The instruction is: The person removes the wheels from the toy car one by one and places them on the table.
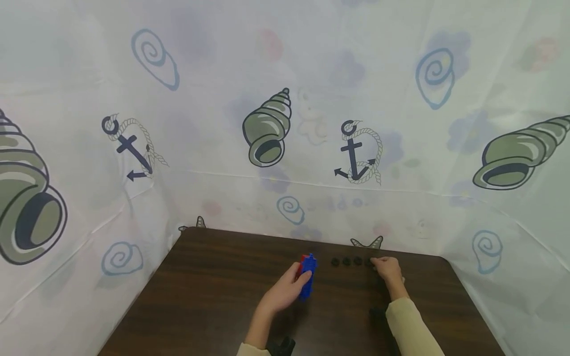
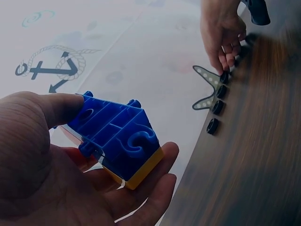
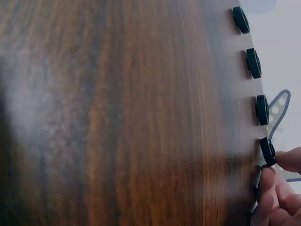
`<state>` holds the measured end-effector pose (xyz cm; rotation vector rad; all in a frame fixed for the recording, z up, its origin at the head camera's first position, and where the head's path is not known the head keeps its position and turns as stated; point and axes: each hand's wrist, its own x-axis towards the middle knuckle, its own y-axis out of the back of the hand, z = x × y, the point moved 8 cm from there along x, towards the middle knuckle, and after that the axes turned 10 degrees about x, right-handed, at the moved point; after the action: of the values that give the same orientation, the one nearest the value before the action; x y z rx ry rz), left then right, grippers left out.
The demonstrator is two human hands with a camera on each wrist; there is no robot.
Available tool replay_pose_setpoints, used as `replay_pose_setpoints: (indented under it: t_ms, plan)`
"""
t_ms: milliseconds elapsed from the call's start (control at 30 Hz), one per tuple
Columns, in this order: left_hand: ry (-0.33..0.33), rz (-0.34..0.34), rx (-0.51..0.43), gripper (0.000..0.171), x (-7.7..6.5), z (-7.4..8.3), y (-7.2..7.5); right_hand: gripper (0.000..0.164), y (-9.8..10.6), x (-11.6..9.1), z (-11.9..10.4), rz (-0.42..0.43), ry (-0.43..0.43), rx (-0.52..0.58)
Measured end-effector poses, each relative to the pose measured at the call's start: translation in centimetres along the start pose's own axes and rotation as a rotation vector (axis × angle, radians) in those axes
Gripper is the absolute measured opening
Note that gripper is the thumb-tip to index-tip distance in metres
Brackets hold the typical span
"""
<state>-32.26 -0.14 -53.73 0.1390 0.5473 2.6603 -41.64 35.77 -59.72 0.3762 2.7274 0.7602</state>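
In my left hand (image 1: 281,292) I hold a toy vehicle body (image 2: 117,129), tipped so that its blue underside shows. It has short axle pegs at its sides, a curved hook at one end, and yellow and red parts beneath the blue. The thumb lies along one side, with the fingers curled under the other. At the far side of the table my right hand (image 1: 388,269) pinches a small black wheel (image 3: 267,151) between thumb and fingertips. This wheel is at the end of a row of black wheels (image 1: 346,261). More dark pieces are partly hidden by the right hand.
The dark wooden table (image 1: 213,291) reaches to a white cloth backdrop (image 1: 213,198) printed with shells and anchors. The row of wheels lies close to the table's far edge. Both wrists wear dark camera mounts, and pale sleeves (image 1: 411,321) cover the forearms.
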Motion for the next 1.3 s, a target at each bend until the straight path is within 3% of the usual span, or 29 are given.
replay_pose_setpoints:
  t_ms: [567,667,800,967,1100,1300]
  plan:
    - [0.003,-0.020,0.047,0.050,-0.5,0.3,0.2,0.063,0.8,-0.2,0.7,0.059,0.030,-0.031]
    - [-0.007,-0.017,0.059,0.050,-0.6,0.5,0.4,0.064,0.7,-0.4,0.9,0.068,0.035,0.024]
    - [-0.014,-0.039,-0.017,0.053,-0.4,0.5,0.2,0.059,0.4,-1.0,0.3,0.056,0.048,0.171]
    - [0.016,-0.050,-0.112,0.066,0.0,0.5,-0.2,0.051,-0.8,-2.7,-1.6,-0.022,0.091,0.319]
    - [0.037,-0.010,-0.106,0.070,0.4,0.4,0.0,0.048,-2.0,-4.4,-3.9,-0.102,0.139,0.382]
    - [0.033,0.055,-0.044,0.060,0.7,0.6,0.5,0.049,-3.6,-7.4,-8.5,-0.238,0.267,0.434]
